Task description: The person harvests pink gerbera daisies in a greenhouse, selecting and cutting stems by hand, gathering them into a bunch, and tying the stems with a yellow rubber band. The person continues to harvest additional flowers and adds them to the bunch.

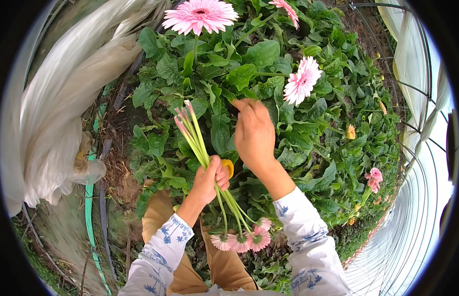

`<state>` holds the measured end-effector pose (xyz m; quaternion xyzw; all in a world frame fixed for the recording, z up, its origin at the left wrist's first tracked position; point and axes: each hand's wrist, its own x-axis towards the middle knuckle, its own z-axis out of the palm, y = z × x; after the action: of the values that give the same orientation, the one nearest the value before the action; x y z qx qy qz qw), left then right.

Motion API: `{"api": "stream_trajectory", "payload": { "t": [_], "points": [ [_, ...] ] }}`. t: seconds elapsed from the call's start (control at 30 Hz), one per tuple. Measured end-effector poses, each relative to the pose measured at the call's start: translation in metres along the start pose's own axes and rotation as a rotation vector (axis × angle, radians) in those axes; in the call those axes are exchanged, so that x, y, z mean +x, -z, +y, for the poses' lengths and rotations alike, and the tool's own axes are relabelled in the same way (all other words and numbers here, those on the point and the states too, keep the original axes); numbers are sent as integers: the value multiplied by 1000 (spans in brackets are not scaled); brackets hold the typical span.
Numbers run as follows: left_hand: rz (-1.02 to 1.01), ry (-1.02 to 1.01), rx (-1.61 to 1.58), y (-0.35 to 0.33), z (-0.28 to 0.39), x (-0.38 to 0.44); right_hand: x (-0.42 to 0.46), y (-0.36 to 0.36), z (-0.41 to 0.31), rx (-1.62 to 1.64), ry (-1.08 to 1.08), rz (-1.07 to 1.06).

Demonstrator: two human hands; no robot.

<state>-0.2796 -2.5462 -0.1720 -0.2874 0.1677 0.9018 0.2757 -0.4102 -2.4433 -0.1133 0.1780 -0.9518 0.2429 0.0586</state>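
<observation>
My left hand (pixel 207 183) grips a bunch of cut gerbera stems (pixel 195 142), their pinkish cut ends pointing up and away from me. Several pink gerbera heads (pixel 248 239) hang downward at the other end of the bunch, above my trouser legs. A yellow ring-shaped band or roll (pixel 228 168) sits by the fingers of that hand. My right hand (pixel 254 135) hovers over green gerbera leaves (pixel 219 133), back towards me and fingers bent. Its fingertips are partly hidden and blurred, so whether they pinch anything does not show.
Standing pink gerberas (pixel 303 80) and a larger bloom (pixel 200 15) rise from the dense bed. Bunched plastic sheeting (pixel 70 92) hangs at left beside a green strap (pixel 89 199) and a dark hose (pixel 103 211). Another pink bunch (pixel 373 179) lies on foliage at right, near hoop framing (pixel 425 74).
</observation>
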Motion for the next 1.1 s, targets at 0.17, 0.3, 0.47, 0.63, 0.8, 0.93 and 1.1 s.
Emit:
{"api": "stream_trajectory", "payload": {
  "t": [0.17, 0.3, 0.47, 0.63, 0.8, 0.93, 1.1],
  "points": [
    [65, -30, -21, 6, 8, 0, 97, -5, 48, -483, 197, -41],
    [63, -8, -29, 7, 3, 3, 128, -29, 84, -736, -137, -503],
    [84, 38, -68, 7, 4, 6, 98, -92, 92, -689, -87, -599],
    [118, 49, -73, 8, 4, 6, 73, -153, 96, -694, -272, -686],
    [95, 82, -64, 8, -1, 12, 63, -204, 144, -725, -413, -516],
    [140, 61, -50, 20, 1, 8, 55, -225, 138, -492, -371, -662],
    [114, 113, -83, 10, -5, 20, 4, -266, 227, 383, -738, -160]
  ]
}}
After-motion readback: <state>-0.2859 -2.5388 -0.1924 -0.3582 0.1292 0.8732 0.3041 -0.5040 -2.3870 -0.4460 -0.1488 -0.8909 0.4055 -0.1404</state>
